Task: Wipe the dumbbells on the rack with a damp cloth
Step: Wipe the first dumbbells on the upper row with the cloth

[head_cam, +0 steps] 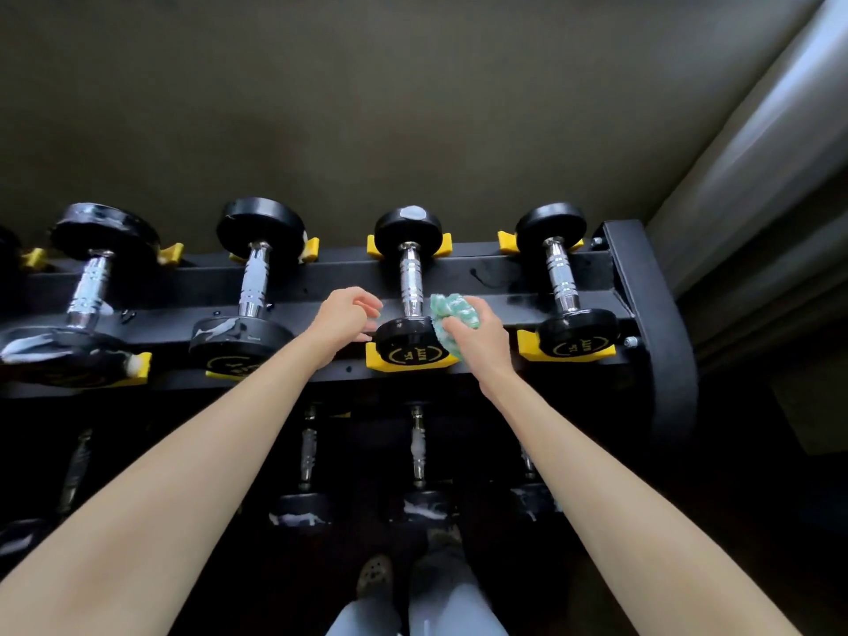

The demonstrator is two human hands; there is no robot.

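A green-and-white cloth (pixel 454 309) is gripped, bunched up, in the right hand (pixel 479 337). It is pressed against the upper right side of the near head of the second dumbbell (pixel 410 280), counted from the right end of the top tier of the black rack (pixel 642 286). This dumbbell is laid across the tier, with its far head at the back rail and its near head seated in a yellow cradle (pixel 381 362) on the front edge. The left hand (pixel 342 321) is held just beside the left side of the same near head, its fingers loosely curled with nothing in them. Whether the fingertips touch the head cannot be told.

The end dumbbell (pixel 562 282) is seated at the right end of the tier, beside the rack's end frame. Toward the left end, the third dumbbell (pixel 253 282) and the fourth dumbbell (pixel 89 291) are laid the same way, and white smears are seen on their near heads. On the lower tier, in shadow, further dumbbells (pixel 417 452) are seen, some with white marks on their near heads. Below the front edge a shoe (pixel 375 573) and light trouser legs (pixel 454 603) are seen. A plain wall (pixel 367 107) is seen behind the back rail.
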